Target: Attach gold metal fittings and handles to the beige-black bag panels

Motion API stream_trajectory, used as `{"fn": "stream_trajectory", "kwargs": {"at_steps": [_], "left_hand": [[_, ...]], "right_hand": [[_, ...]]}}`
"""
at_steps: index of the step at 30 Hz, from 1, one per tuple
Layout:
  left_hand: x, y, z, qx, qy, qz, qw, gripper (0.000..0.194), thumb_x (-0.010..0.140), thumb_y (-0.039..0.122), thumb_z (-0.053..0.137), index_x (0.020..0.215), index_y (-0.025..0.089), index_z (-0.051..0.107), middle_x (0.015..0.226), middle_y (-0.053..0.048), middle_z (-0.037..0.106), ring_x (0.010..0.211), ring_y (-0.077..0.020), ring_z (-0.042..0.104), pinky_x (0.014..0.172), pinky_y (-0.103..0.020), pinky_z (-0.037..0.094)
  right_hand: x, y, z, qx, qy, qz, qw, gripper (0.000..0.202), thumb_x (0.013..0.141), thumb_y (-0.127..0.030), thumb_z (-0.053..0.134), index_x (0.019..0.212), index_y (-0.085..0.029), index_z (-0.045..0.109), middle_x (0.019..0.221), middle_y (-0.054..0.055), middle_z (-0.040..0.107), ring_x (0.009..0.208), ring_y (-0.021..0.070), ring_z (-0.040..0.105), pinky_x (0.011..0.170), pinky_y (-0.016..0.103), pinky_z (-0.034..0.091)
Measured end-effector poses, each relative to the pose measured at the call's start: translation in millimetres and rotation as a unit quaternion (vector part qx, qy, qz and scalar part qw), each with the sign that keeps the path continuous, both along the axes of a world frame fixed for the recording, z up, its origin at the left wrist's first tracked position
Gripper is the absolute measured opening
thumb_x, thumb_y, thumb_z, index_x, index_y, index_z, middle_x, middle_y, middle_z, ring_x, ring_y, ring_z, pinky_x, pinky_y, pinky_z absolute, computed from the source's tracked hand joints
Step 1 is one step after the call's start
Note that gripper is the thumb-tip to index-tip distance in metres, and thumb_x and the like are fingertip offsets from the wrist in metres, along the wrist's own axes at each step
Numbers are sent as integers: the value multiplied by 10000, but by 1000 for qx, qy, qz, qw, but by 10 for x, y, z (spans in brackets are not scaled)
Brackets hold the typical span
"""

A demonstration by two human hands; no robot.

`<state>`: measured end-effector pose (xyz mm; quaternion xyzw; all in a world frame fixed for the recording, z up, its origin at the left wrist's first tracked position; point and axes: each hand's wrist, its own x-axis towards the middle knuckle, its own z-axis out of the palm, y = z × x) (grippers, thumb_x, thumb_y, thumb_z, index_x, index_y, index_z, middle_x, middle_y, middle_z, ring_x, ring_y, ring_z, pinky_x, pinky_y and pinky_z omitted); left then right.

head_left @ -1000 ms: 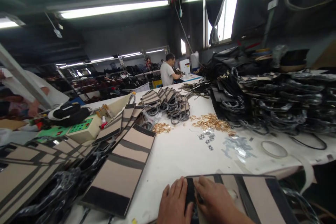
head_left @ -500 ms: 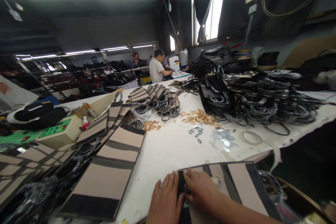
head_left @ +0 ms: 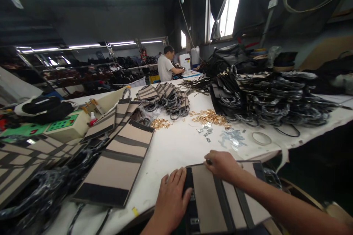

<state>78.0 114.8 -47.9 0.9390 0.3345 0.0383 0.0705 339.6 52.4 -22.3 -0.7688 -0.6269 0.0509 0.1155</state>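
Note:
A beige bag panel with dark bands [head_left: 205, 202] lies at the near edge of the table. My left hand [head_left: 172, 196] rests with fingers stretched out on the dark strip [head_left: 188, 211] along its left side. Small metal plates [head_left: 194, 221] show on that strip. My right hand [head_left: 222, 165] is closed above the panel's far edge, to the right of my left hand. A small dark end [head_left: 209, 161] pokes out of its grip; the rest of that object is hidden in the fist.
More beige and black bag panels [head_left: 110, 176] lie at left, with plastic-wrapped handles [head_left: 41, 187]. Gold fittings [head_left: 211, 117], small metal plates [head_left: 207, 132] and clear strips [head_left: 233, 137] lie beyond the hands. A tape roll [head_left: 261, 138] and stacked black bags [head_left: 267, 99] are at right. A co-worker [head_left: 165, 66] sits far back.
My right hand has come away from the dark strip and shifted up and right, uncovering the metal plates. My left hand stays on the strip. The view has tilted slightly down.

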Motion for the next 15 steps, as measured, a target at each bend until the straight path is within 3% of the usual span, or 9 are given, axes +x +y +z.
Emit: {"fn": "stream_trajectory", "kwargs": {"at_steps": [3, 6, 10, 15], "left_hand": [[-27, 6, -28, -4, -31, 2, 1000, 584, 1038, 377, 550, 1593, 212, 470, 1618, -106, 510, 1467, -324, 480, 1199, -544, 372], [-39, 20, -15, -11, -61, -2, 998, 515, 1055, 347, 541, 1556, 232, 509, 1568, -92, 570, 1420, -302, 512, 1155, -520, 388], [-40, 60, 18, -22, -87, -8, 996, 439, 1076, 310, 514, 1510, 256, 550, 1499, -68, 628, 1338, -275, 553, 1078, -489, 414], [-30, 94, 14, -39, -121, 8, 992, 378, 1068, 321, 536, 1432, 267, 623, 1421, -53, 678, 1253, -266, 580, 1012, -482, 418]], "right_hand": [[575, -14, -49, -22, -17, -89, 996, 316, 991, -393, 537, 1023, -245, 814, 1097, 98, 775, 971, 268, 728, 767, 331, 466], [938, 6, -195, -58, -16, -142, 988, 354, 973, -447, 542, 1040, -252, 829, 1150, 109, 768, 1007, 290, 723, 764, 342, 468], [1066, 56, -381, -82, 0, -173, 981, 391, 965, -481, 508, 1071, -277, 824, 1217, 104, 753, 1040, 318, 711, 776, 371, 474], [1136, 147, -381, -108, 24, -159, 981, 322, 893, -422, 578, 1024, -258, 823, 1097, 109, 789, 988, 308, 710, 794, 360, 471]]}}
